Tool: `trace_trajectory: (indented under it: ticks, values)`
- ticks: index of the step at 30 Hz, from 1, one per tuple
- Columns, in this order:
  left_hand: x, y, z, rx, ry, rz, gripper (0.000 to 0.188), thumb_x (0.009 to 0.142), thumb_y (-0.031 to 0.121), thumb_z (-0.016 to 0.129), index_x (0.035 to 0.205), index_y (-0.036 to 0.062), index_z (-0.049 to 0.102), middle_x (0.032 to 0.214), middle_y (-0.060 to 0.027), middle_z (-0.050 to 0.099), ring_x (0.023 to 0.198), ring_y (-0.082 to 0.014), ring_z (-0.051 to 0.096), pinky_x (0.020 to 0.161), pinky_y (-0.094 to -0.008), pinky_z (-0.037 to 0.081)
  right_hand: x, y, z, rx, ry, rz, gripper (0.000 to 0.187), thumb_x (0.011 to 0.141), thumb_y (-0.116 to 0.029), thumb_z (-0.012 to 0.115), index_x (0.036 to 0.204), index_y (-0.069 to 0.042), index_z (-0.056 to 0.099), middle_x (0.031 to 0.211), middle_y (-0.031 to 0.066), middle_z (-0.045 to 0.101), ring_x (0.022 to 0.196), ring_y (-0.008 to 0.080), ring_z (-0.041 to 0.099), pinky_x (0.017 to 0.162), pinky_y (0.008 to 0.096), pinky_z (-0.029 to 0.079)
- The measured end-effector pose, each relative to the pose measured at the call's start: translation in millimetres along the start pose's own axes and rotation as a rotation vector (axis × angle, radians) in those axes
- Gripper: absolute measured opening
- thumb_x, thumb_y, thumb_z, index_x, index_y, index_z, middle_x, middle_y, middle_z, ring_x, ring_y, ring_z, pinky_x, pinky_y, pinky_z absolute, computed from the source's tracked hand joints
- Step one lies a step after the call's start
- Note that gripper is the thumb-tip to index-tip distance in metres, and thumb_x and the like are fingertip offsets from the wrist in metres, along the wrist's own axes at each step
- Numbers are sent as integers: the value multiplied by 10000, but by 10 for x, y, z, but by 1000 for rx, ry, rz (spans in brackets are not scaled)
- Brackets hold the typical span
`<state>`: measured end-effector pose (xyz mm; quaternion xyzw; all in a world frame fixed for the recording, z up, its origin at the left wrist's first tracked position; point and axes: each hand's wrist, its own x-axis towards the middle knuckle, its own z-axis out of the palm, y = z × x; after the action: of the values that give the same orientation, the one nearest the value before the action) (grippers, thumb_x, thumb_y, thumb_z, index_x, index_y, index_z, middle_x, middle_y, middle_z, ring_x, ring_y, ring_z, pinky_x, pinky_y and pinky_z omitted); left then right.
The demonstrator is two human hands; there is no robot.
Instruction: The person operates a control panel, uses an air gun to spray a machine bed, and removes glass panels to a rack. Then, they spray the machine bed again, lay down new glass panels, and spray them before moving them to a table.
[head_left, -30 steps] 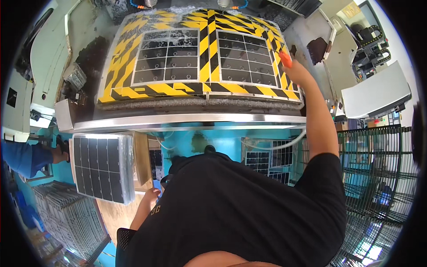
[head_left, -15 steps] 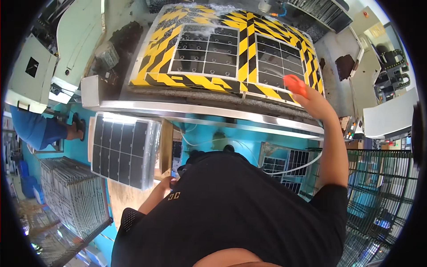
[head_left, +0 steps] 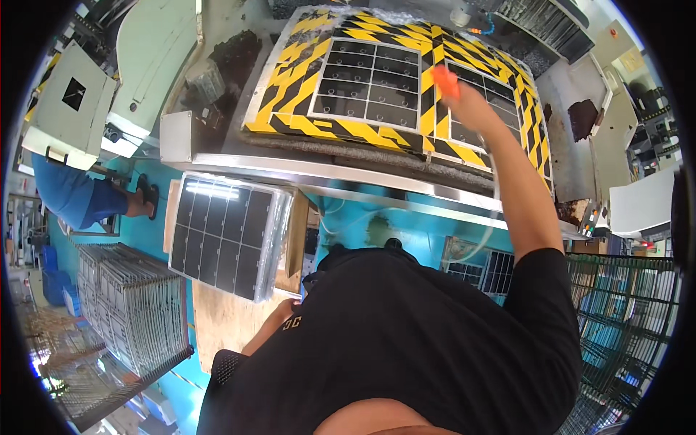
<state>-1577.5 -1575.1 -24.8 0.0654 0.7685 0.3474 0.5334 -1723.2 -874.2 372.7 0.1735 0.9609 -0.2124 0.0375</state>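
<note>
My right hand (head_left: 471, 110) is wrapped round an orange-red air gun (head_left: 445, 82), held over the striped bed. A pale hose (head_left: 484, 246) hangs below my right forearm. Under the gun lies a yellow-and-black striped machine bed (head_left: 429, 109). On its left half rests a black panel (head_left: 394, 96) divided into a grid of rectangles with small round marks. A second such panel (head_left: 507, 109), on the right half, is partly covered by my hand and arm. My left hand (head_left: 283, 312) is low by my waist, near the wooden stand; its fingers are mostly hidden by my shirt.
A stack of wrapped black-grid panels (head_left: 221, 235) stands on a wooden stand (head_left: 228, 319) at left. Beyond it is a wire rack (head_left: 138, 304) of panels. A metal ledge (head_left: 333, 174) fronts the machine. Another person's leg (head_left: 90, 199) shows far left; green racks (head_left: 623, 326) stand right.
My right hand has swept the air gun left and farther away, from the right panel to the strip between the panels. The view has shifted slightly, so the scene sits more to the right.
</note>
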Motion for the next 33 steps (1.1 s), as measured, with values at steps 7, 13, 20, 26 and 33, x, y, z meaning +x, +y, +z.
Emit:
trace_trajectory:
  ticks: [7,13,20,26,33]
  values:
    - [24,345,-122,27,-51,-3,327,717,155,817,976,-4,697,935,-80,724,866,-150,661,792,-324,509,299,-586,402,-129,-51,-125,444,919,-379,608,1157,-6,573,1077,247,680,1005,403,657,865,467,511]
    - [-18,491,-43,8,-107,-2,309,719,135,803,965,-9,687,916,-74,715,836,-147,647,772,-323,506,170,-978,411,-60,22,17,369,944,-315,556,1183,-36,524,1056,245,686,981,430,667,855,511,520]
    - [52,822,103,-286,-23,-206,177,898,74,583,988,-28,696,906,-104,722,859,-230,674,801,-357,525,-405,144,84,-214,91,257,324,976,-281,517,1191,-39,520,969,215,708,901,409,695,780,500,540]
    - [321,1181,-4,324,-173,162,246,907,136,602,1077,-2,714,982,-155,740,859,-251,707,796,-373,549,-1587,-542,316,-296,-60,-42,288,980,-283,514,1104,-23,520,823,177,707,765,385,704,667,526,544]
    - [722,1714,57,399,-155,-26,271,861,177,646,1086,48,722,1024,-100,740,945,-210,687,807,-342,534,-2055,549,-146,-247,117,301,283,954,-266,548,1149,-61,536,802,216,698,745,408,694,665,536,534]
